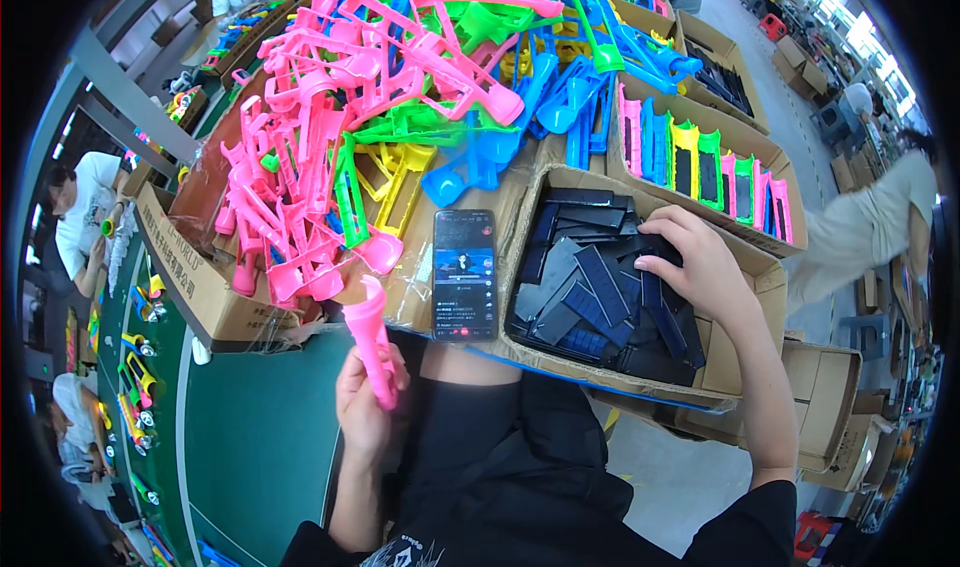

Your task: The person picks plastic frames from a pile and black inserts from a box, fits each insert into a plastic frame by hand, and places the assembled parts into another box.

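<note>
Pink plastic toy trumpet [373, 339] stands upright at seven o'clock, clenched in the left hand [366, 399]. At three o'clock the right hand [697, 260] reaches into a cardboard box [752, 279], fingers curled on dark blue panels [600, 289].

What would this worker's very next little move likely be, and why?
Probably closing the right hand on one dark blue panel and lifting it out: the fingers already rest in the cardboard box, while the left hand holds a pink plastic piece upright.
</note>
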Tool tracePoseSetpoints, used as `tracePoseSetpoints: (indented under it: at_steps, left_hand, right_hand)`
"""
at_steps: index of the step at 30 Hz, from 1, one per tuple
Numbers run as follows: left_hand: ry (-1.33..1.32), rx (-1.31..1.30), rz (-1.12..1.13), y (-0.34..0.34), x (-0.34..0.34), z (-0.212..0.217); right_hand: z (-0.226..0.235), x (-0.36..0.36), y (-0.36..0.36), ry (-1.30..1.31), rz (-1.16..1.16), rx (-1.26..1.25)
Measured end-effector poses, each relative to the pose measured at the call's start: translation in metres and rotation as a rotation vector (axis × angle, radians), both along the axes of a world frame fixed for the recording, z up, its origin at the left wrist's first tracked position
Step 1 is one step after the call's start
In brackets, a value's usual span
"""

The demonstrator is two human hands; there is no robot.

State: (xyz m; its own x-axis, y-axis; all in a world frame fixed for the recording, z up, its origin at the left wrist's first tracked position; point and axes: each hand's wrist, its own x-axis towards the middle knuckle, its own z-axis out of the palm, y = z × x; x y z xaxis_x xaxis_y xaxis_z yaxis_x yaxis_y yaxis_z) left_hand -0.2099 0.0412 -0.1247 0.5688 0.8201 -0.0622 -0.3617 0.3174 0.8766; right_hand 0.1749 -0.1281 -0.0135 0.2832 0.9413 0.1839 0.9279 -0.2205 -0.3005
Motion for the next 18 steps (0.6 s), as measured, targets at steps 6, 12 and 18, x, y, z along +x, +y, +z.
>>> tracePoseSetpoints:
  at_steps: [6, 12, 18]
  left_hand:
    - [0.002, -0.051, -0.037, -0.026, 0.0, 0.004]
    - [0.103, -0.068, -0.025, -0.034, 0.001, 0.001]
    - [0.088, -0.062, -0.012, -0.03, -0.009, -0.007]
  right_hand:
    - [-0.004, 0.005, 0.007, -0.202, 0.161, -0.046]
    - [0.002, 0.012, 0.015, -0.244, 0.294, -0.053]
    - [-0.004, 0.007, 0.001, -0.541, 0.318, -0.048]
